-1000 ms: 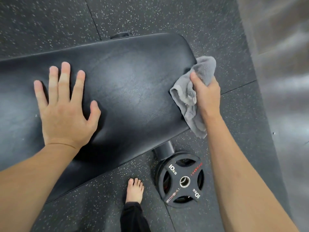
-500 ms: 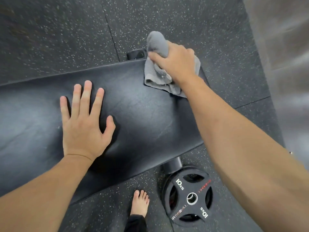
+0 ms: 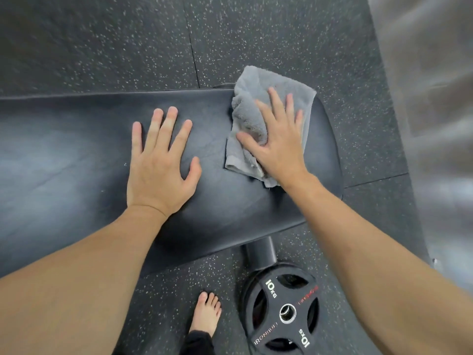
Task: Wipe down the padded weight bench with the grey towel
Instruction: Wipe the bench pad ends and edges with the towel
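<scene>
Grey terry, the towel (image 3: 258, 116) lies bunched on the bench (image 3: 76, 155) at its right end, pinned under the right hand (image 3: 277, 147), its grip spread flat, likely for wiping pressure. The left hand (image 3: 160, 170), fingers apart and empty, rests just beside it, seemingly bracing the person.

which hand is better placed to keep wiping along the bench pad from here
Right. The right hand lies flat on the grey towel at the end of the bench pad, so it probably only needs to sweep. The left hand rests bare on the pad beside it, not touching the towel.
</scene>
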